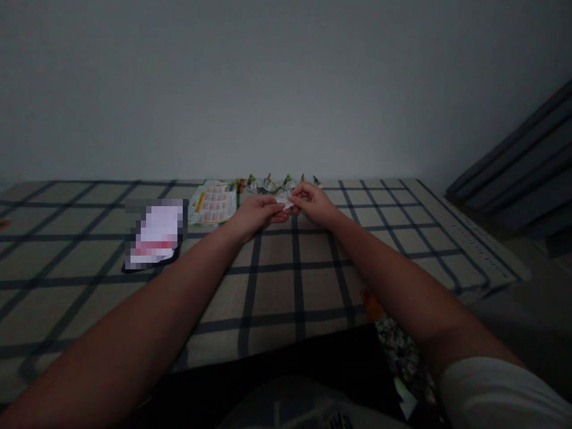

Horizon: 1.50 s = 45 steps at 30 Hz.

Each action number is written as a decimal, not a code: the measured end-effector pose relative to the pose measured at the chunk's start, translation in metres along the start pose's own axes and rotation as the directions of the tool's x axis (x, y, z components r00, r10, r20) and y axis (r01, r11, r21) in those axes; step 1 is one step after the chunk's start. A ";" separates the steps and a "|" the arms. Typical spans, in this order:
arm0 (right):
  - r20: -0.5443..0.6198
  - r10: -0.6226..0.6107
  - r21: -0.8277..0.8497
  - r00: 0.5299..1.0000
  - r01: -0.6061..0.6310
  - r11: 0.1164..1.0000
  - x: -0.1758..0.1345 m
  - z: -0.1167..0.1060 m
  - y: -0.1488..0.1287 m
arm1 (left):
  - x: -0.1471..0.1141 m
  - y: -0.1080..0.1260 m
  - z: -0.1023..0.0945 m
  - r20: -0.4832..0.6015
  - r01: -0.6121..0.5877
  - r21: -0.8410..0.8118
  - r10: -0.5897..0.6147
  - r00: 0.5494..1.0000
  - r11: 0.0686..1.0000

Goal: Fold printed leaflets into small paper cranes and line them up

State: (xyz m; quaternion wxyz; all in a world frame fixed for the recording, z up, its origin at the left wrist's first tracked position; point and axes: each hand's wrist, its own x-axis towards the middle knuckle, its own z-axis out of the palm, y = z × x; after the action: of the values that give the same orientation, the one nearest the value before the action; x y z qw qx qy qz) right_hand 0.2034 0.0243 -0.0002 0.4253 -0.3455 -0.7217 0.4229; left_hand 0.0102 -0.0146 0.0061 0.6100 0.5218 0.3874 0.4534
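The left hand (260, 213) and the right hand (314, 204), fingers nearly closed, pinch a small white printed piece (285, 198) above the checked tablecloth (274, 292), probably from two sides for steadiness. The printed sheet (215, 201) lies flat leftward, perhaps for easy reading; shiny crumpled packaging (267, 186) lies just behind.

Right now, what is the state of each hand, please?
Left hand: closed, holding a small, white, printed, paper-like piece, thumb on top.
Right hand: closed, pinching the same piece.
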 end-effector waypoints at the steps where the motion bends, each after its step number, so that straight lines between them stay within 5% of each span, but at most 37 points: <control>1: 0.004 -0.005 0.002 1.000 0.005 1.000 0.000 0.001 0.000 | 0.000 0.001 0.000 -0.007 -0.009 0.025 0.009 1.000 1.000; 7: 0.022 -0.009 0.030 1.000 0.009 1.000 -0.001 0.004 0.002 | -0.002 0.006 0.000 -0.045 -0.069 0.159 0.077 0.996 0.985; 16: 0.033 -0.005 0.013 0.999 0.004 1.000 0.000 -0.001 0.004 | -0.002 0.001 0.001 -0.001 -0.026 0.054 0.026 1.000 0.998; 27: 0.036 0.026 0.056 0.999 -0.028 0.998 -0.001 0.001 0.002 | -0.002 0.000 -0.002 0.008 -0.029 0.240 0.028 1.000 0.970; 36: 0.056 0.043 -0.002 0.998 -0.043 0.999 -0.004 0.000 0.001 | 0.001 0.001 -0.006 -0.081 -0.219 0.491 0.294 0.952 0.843; 45: 0.038 -0.039 -0.024 0.999 0.039 0.999 -0.003 0.000 0.004 | 0.000 0.003 -0.007 -0.078 -0.260 0.565 0.365 0.928 0.783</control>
State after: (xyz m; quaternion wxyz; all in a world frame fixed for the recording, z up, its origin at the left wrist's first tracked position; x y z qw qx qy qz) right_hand 0.2051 0.0233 -0.0053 0.4154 -0.3286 -0.7415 0.4119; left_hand 0.0033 -0.0127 0.0084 0.3140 0.6865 0.4622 0.4652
